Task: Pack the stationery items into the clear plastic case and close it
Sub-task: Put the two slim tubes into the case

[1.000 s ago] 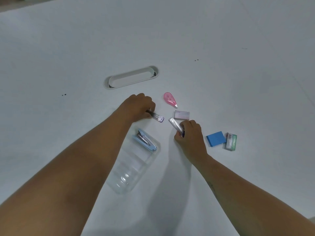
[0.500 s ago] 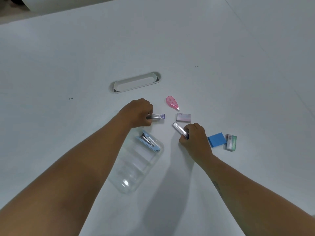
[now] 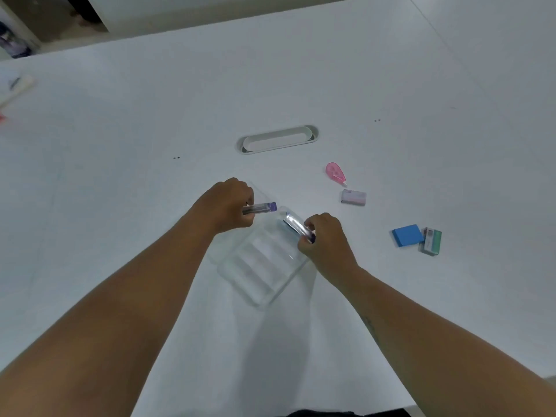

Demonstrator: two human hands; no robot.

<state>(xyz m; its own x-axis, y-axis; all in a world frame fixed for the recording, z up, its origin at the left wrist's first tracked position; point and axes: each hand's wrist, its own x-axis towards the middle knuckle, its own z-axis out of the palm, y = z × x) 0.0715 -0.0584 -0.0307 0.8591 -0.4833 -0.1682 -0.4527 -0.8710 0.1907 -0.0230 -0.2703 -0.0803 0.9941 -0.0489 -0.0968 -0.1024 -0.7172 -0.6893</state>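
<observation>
The clear plastic case [image 3: 261,266] lies open on the white table in front of me, its ribbed tray showing between my hands. My left hand [image 3: 228,206] is closed around a clear tube with a purple cap [image 3: 264,207], held over the case's far left corner. My right hand [image 3: 323,239] grips a second clear tube [image 3: 296,225] above the case's far right edge. To the right lie a pink correction tape [image 3: 335,173], a small white eraser box [image 3: 353,197], a blue sticky-note pad [image 3: 407,235] and a green staples box [image 3: 431,241]. The blue stapler is hidden.
A white oval cable slot [image 3: 278,139] is set into the table [image 3: 391,85] beyond my hands. A blurred pen-like thing [image 3: 18,90] lies at the far left edge. The table's far edge and a dark floor show at the top left.
Both hands have carried their tubes from the table beyond the case to over its far end. The view has shifted, so the case sits more central, and the blue stapler no longer shows.
</observation>
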